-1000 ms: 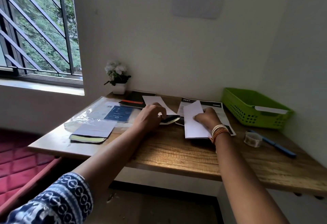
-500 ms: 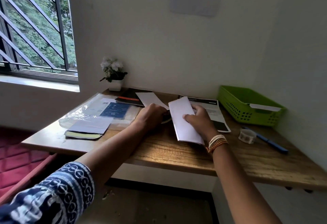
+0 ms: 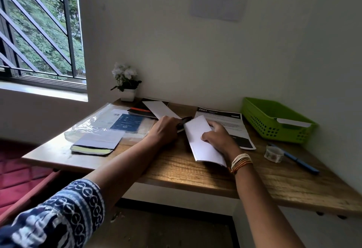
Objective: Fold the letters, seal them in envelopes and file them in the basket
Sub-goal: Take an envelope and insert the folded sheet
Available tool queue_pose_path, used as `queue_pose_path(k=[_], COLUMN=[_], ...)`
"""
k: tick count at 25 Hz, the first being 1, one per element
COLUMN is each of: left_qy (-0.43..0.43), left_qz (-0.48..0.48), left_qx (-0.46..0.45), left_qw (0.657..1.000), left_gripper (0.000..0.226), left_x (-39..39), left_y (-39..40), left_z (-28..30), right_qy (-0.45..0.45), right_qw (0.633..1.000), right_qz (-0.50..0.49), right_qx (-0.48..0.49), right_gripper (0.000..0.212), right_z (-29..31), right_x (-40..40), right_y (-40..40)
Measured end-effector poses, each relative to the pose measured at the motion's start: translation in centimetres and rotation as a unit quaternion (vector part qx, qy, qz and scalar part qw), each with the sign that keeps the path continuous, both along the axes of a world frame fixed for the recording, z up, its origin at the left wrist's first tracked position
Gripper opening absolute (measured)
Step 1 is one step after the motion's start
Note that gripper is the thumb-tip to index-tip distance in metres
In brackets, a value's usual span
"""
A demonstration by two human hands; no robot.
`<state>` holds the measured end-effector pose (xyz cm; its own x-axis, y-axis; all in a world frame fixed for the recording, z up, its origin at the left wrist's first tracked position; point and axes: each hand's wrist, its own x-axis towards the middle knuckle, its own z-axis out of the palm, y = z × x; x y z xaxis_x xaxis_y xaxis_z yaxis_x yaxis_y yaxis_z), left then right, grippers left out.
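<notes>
1. We see a tabletop (image 3: 176, 171) made of brown wood with rough grain lines, a little shiny at the front edge.
2. The folded letter (image 3: 201, 142) is smooth, matt white paper.
3. The basket (image 3: 260, 124) is bright green plastic full of small holes.
4. The bag (image 3: 94, 126) is clear, crinkly, shiny plastic.
5. The sleeve (image 3: 64, 214) is soft blue and white cloth.
6. The window bars (image 3: 68, 24) look like dark metal.
</notes>
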<state>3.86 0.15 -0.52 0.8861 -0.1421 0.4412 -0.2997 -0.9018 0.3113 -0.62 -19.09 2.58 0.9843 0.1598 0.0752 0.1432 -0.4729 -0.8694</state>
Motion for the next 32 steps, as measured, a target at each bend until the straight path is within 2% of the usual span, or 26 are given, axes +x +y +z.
queue_pose_path(k=[5, 10, 15, 19, 23, 27, 30, 32], left_qy=[-0.011, -0.028, -0.032, -0.057, -0.057, -0.072, -0.07, -0.068], left_qz=[-0.01, -0.055, -0.052, -0.09, -0.114, -0.112, -0.064, -0.029], left_qx=[0.017, 0.026, 0.05, 0.069, 0.054, 0.02, -0.022, -0.03], left_qw=[1.0, 0.998, 0.997, 0.992, 0.99, 0.991, 0.995, 0.997], left_gripper=[0.033, 0.032, 0.033, 0.03, 0.029, 0.028, 0.032, 0.022], left_x=[0.0, -0.3, -0.9, -1.6, -1.9, -2.0, -1.9, -1.3], left_y=[-0.1, -0.1, -0.5, -1.2, -1.5, -1.5, -1.0, -0.5], left_z=[-0.1, 0.1, 0.6, 0.9, 0.9, 1.0, 0.7, 0.5], right_qy=[0.038, 0.056, 0.065, 0.062, 0.041, -0.005, 0.042, 0.095], right_qw=[0.999, 0.995, 0.993, 0.996, 0.999, 0.999, 0.996, 0.987], right_qz=[0.021, 0.055, 0.041, 0.003, -0.033, -0.037, -0.038, -0.028], right_qx=[-0.031, -0.065, -0.094, -0.059, -0.003, 0.002, 0.063, 0.125], right_gripper=[0.056, 0.043, 0.032, 0.037, 0.065, 0.072, 0.076, 0.075], right_z=[0.4, 0.7, 1.1, 0.8, 0.2, -0.5, -0.5, -0.2], right_x=[0.0, -0.1, 0.1, 0.3, 0.9, 1.1, 0.8, 0.4], right_y=[0.2, 0.4, 0.3, 0.1, 0.5, 0.6, -0.1, -0.6])
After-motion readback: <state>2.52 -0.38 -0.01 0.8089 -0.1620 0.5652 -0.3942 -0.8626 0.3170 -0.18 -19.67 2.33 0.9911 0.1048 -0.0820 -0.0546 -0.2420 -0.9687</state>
